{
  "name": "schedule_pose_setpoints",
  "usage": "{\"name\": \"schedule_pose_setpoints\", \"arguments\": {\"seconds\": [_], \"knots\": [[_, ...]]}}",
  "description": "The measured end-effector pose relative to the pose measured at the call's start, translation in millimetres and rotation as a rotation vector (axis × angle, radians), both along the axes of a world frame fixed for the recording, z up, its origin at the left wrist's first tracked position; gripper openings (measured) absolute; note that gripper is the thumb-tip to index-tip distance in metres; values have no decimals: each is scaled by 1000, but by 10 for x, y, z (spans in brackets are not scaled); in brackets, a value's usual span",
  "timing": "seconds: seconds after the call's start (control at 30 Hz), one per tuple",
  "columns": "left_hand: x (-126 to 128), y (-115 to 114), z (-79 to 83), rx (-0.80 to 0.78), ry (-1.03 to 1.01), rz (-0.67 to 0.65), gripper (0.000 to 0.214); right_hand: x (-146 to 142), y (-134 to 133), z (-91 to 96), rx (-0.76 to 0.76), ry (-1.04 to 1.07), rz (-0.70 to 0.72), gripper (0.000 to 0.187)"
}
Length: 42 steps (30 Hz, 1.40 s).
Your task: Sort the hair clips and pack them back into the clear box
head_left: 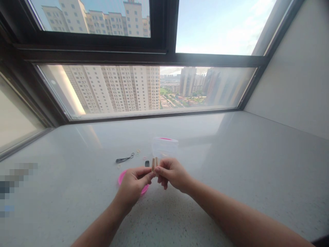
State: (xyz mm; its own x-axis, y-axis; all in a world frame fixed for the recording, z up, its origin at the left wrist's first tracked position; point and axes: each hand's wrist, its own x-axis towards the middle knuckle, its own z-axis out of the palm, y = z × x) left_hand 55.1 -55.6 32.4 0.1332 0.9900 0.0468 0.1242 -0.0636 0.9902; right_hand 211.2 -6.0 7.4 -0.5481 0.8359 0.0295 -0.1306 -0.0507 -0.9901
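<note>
Pale tan sticks [155,164], plain. Bright pink round plastic lid [121,177]. Clear plastic tub [164,147], pink rim. Thin black wire clip [124,159]. White stone countertop [231,164], fine grey-black speckles. Black window frame [144,59].

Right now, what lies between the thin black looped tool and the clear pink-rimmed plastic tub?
Head view: a small pale ring lies on the speckled white counter, with a small black rectangular piece just off that line, nearer the person.
</note>
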Motion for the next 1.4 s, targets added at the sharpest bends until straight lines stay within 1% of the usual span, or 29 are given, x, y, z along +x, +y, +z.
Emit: {"name": "schedule_pose_setpoints", "arguments": {"seconds": [0.23, 0.5, 0.63, 0.73, 0.87, 0.97, 1.1, 1.3, 1.4], "knots": [[-16, 3, 0, -2, 13, 15, 22, -26, -22, 1, -35, -7, -25, 42], [-7, 2, 2, -55, -28, 37, 23, -42, 1, -30, -9, 32, -44, 40], [-19, 7, -16, -49, -33, 46, 23, -46, -9, -25, 5, 38, -39, 38], [-24, 20, -10, -47, -19, 73, 26, -39, -16, -20, 21, 57, -17, 36], [-40, 51, -6, -46, -11, 141, 30, -29, -3, -19, 50, 101, 2, 31], [-68, 77, -31, -31, -19, 169, 31, -24, 18, -20, 67, 97, -23, 26], [-98, 101, -66, -9, -23, 169, 31, -24, 44, -28, 91, 73, -61, 21], [-98, 104, -57, 20, -34, 183, 30, -37, 62, -37, 85, 54, -106, 24], [-106, 111, -72, 16, -32, 189, 32, -37, 69, -48, 102, 50, -126, 21]]}}
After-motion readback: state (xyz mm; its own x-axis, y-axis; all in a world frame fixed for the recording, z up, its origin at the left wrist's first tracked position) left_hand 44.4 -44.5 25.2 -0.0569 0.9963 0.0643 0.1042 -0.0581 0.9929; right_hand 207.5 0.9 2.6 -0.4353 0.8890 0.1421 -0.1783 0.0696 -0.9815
